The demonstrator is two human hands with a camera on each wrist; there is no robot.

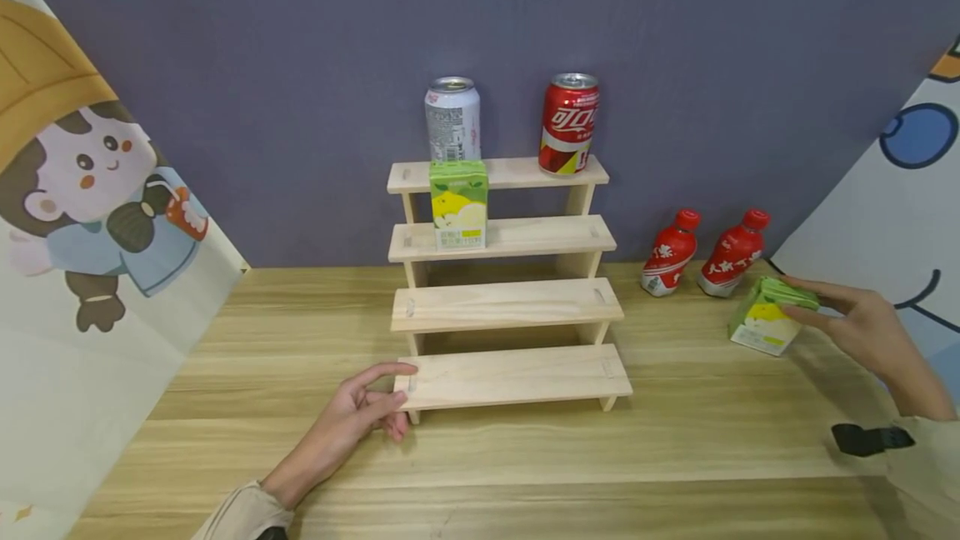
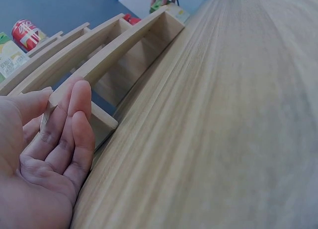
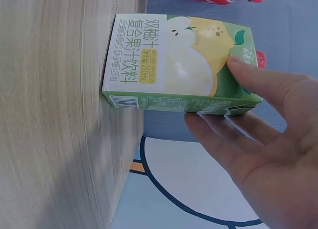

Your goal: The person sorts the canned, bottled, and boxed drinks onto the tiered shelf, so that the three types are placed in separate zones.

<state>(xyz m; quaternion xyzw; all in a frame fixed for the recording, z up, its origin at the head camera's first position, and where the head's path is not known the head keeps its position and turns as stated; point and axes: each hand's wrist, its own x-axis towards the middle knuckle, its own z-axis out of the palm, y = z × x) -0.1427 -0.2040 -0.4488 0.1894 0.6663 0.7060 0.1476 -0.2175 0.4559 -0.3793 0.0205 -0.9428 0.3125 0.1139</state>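
My left hand [image 1: 351, 412] pinches the left end of the lowest step of a wooden stepped shelf [image 1: 517, 377], thumb and fingers at the board's edge. In the left wrist view the fingers [image 2: 79, 134] curl beneath that corner. Over at the right, my right hand [image 1: 862, 325] grips a green and yellow juice carton [image 1: 767, 325] near its top. The right wrist view shows the thumb on the carton's printed front [image 3: 194, 60] and other fingers along its far side. Its base is right at the tabletop, tilted slightly in the head view.
On the top step stand a white can [image 1: 453, 123] and a red cola can [image 1: 570, 123]. A second juice carton [image 1: 459, 207] stands on the step below, at the left. Two red bottles [image 1: 670, 255] are beside the shelf, near the dark back wall [image 1: 322, 107].
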